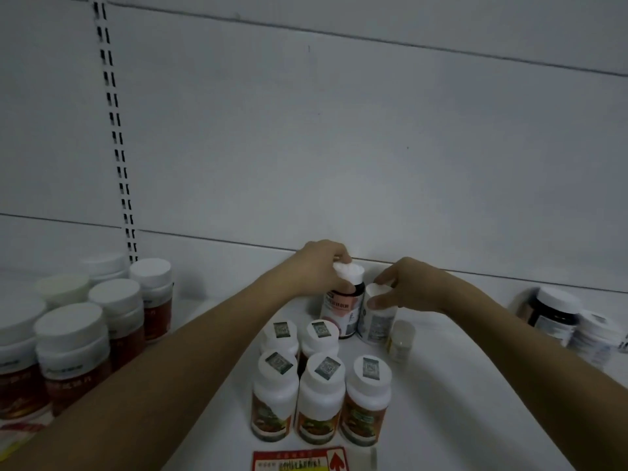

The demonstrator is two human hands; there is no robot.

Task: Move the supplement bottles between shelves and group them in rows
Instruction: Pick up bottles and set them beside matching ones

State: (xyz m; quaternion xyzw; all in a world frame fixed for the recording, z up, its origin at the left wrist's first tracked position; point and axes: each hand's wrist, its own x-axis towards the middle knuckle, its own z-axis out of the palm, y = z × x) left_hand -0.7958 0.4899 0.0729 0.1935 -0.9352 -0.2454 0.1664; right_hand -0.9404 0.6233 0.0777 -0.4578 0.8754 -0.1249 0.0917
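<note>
My left hand (317, 263) grips the white cap of a dark bottle with a pink-and-white label (339, 311) standing near the back of the white shelf (441, 385). Beside it, my right hand (413, 287) holds the cap of a white bottle (375, 322). The two bottles stand side by side, touching. A small pale bottle (401, 339) stands just right of them. In front, several white bottles with orange labels (319, 396) and square stickers on their caps form two rows.
At the left stand several red-labelled bottles with white caps (78, 341). A dark bottle (552, 314) and white bottles (593, 338) sit at the right. A red price tag (300, 460) lies on the shelf's front edge. A slotted upright (117, 137) runs up the back panel.
</note>
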